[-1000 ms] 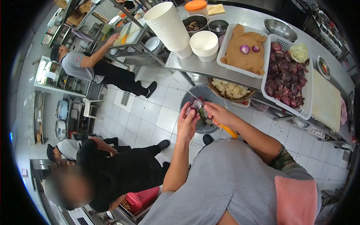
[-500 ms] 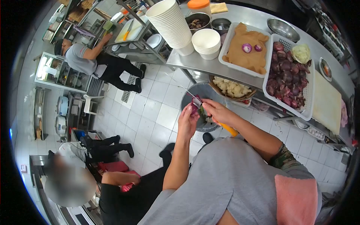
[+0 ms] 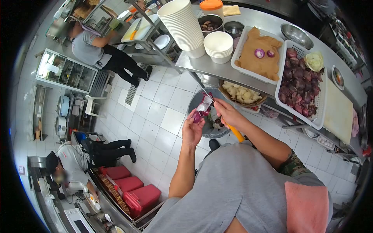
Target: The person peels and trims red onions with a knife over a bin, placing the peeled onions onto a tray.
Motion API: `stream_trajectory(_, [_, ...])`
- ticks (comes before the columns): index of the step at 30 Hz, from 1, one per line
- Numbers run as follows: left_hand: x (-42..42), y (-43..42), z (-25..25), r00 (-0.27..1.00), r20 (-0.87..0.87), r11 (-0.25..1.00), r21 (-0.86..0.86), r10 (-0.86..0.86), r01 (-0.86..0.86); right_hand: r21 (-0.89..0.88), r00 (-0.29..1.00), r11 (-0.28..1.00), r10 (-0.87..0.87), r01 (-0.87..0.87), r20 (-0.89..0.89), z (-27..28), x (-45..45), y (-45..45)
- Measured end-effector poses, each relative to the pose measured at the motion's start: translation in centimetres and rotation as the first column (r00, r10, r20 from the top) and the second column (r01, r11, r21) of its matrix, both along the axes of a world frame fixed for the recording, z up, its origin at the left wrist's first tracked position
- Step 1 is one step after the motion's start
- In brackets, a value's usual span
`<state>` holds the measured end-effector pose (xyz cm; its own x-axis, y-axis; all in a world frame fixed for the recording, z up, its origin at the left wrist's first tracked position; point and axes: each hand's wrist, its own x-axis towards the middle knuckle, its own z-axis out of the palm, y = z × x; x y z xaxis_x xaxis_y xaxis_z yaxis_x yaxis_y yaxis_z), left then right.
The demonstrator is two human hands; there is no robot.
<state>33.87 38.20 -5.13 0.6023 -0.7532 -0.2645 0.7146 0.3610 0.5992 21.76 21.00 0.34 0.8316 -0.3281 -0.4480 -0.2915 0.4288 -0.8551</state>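
Kitchen interior: floor [image 3: 155, 103] and wall [image 3: 27, 112].
From where I stand, the floor is laid in square white tiles, with a slotted drain grate [image 3: 133, 93] set flush. A glass-fronted cabinet [image 3: 67, 70] stands near a white stool [image 3: 93, 101]; opposite, a steel counter [image 3: 260, 16]. Lighting: bright.

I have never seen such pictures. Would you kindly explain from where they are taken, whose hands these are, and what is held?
One camera, worn on a person's head, looks forward and down; the two bare hands are the wearer's own. The left hand holds a red onion; the right hand holds an orange-handled knife, over a grey bin. On the steel table, one white basket holds many red onions; another holds a brown sheet with two purple onions on it. Stacked white tubs stand alongside.
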Motion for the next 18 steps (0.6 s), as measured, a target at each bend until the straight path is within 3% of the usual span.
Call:
stream_trajectory(4, [0.3,-0.5,0.1,0.998,0.065,0.988,0.155,-0.015,0.005,-0.039,0.999,0.998,0.047,-0.048,-0.017,0.7,0.6,0.3])
stream_trajectory(7, [0.6,-0.8,0.0,0.986,0.15,0.975,0.196,0.079,-0.108,-0.024,1.0,1.0,0.01,-0.011,-0.013,0.1,1.1,0.6])
stream_trajectory(10, [1.0,-0.7,0.0,0.981,0.132,0.973,0.161,0.146,-0.166,-0.025,0.998,0.999,-0.049,0.048,-0.047,-0.4,1.3,1.2])
stream_trajectory(16, [2.6,1.5,0.2,0.996,0.089,0.999,0.049,-0.024,0.02,-0.08,0.98,0.989,-0.138,0.128,-0.145,-2.0,2.4,1.4])
stream_trajectory(18, [3.5,2.1,-0.6,0.993,0.121,0.997,0.075,-0.007,-0.002,-0.083,0.975,0.993,-0.1,0.085,-0.197,-3.0,2.7,0.5])
